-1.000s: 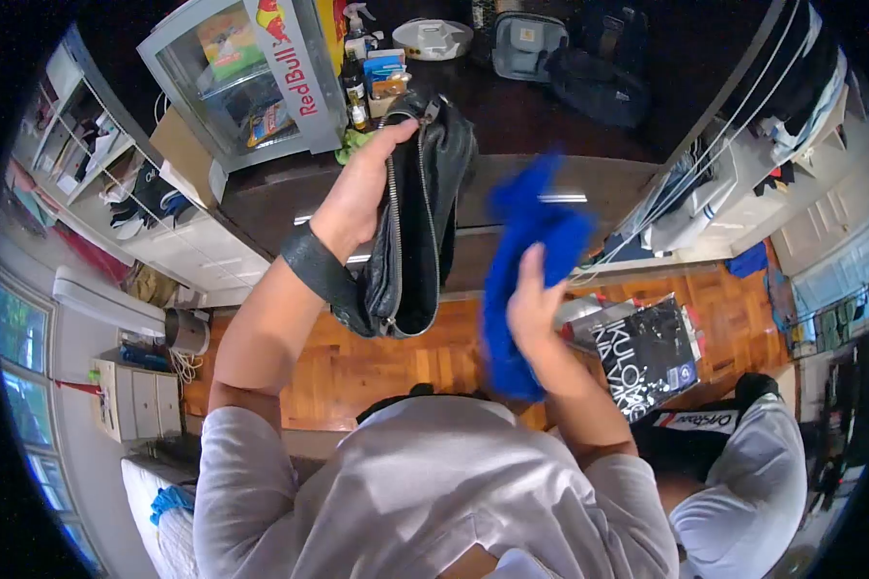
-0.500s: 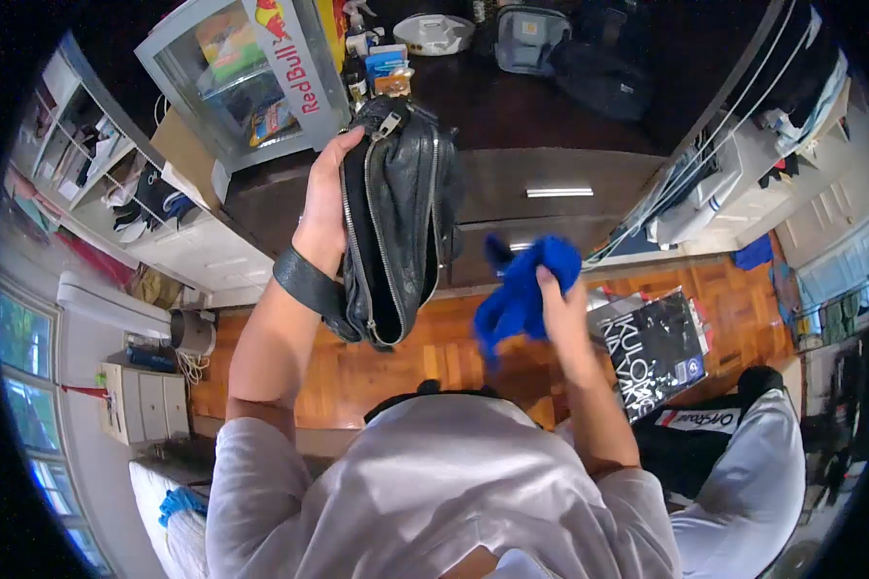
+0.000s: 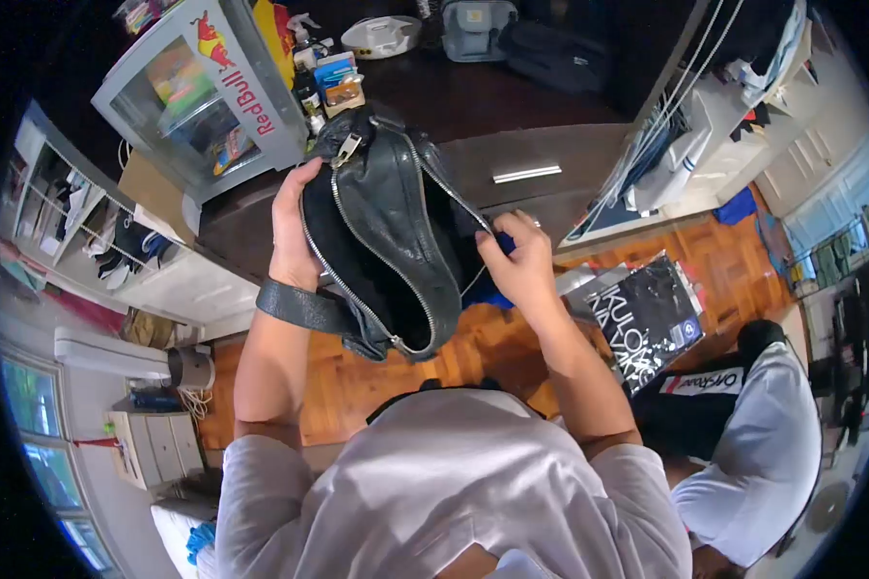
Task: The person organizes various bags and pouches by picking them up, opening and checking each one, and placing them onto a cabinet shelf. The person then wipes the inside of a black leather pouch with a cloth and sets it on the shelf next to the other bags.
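A black leather bag (image 3: 396, 232) hangs in front of me with two zipped compartments gaping open. My left hand (image 3: 294, 227) is closed on its left side, and the bag's strap (image 3: 304, 307) loops over that wrist. At the other side, my right hand (image 3: 519, 256) pinches the edge of the right compartment and pulls it outward. A blue cloth (image 3: 490, 292) shows under and behind the right fingers, partly hidden by the bag and hand. The zipper pull (image 3: 349, 150) sits at the top of the bag.
A small Red Bull fridge (image 3: 203, 106) and several bottles and boxes stand on the dark cabinet (image 3: 473, 106). A grey bag (image 3: 478, 31) is at the back. Black plastic packaging (image 3: 637, 318) lies on the wooden floor (image 3: 512, 357). Another person's light-clothed leg (image 3: 768, 454) is at right.
My right hand has moved left and up with the blue cloth and now grips the bag's right edge. The right compartment has spread wider. The view has shifted slightly.
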`<move>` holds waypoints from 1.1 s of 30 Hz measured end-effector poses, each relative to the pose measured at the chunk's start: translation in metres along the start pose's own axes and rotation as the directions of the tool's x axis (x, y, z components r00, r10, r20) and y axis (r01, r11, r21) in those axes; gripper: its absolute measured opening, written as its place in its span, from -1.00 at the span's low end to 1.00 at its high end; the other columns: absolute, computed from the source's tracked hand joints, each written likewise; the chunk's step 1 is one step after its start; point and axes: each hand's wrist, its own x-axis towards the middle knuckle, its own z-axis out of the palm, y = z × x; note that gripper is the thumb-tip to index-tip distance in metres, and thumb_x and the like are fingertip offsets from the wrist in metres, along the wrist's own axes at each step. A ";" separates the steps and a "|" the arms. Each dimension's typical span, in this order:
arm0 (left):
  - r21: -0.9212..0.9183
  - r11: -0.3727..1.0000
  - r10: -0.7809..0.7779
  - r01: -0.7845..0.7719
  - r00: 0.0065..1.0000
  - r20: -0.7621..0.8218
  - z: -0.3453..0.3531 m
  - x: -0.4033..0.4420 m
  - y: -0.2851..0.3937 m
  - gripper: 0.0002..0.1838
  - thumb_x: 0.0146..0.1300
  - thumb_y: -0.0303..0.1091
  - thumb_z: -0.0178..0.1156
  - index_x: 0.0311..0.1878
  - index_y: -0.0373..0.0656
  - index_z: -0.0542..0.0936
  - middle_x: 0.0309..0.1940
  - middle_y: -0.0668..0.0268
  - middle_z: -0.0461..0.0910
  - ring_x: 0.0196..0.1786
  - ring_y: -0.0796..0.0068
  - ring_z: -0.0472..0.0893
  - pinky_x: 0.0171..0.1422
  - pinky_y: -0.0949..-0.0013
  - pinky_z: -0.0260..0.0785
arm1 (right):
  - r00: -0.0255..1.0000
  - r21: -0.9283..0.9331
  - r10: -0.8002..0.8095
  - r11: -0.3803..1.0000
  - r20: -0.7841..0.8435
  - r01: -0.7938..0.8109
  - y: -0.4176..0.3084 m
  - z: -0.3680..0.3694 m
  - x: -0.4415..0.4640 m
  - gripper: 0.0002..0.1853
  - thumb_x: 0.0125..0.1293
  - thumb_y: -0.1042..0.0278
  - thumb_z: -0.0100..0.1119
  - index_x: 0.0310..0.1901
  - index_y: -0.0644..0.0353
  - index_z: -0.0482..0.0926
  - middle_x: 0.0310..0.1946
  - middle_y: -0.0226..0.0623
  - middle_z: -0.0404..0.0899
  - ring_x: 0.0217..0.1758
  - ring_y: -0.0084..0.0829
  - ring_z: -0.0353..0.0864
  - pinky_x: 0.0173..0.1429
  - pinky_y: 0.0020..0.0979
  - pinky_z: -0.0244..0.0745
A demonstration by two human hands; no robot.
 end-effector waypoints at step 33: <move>0.012 1.000 -0.024 0.023 0.999 0.041 0.038 0.026 -0.066 -0.47 0.28 -0.02 -0.09 0.13 -0.26 0.42 0.08 0.13 0.48 0.11 0.19 0.46 0.26 0.19 0.23 | 0.948 0.254 0.309 0.926 -0.078 -0.280 0.009 -0.006 -0.064 -0.34 0.09 0.07 0.31 0.09 0.24 0.23 -0.03 0.00 0.40 0.09 -0.16 0.40 0.17 -0.28 0.29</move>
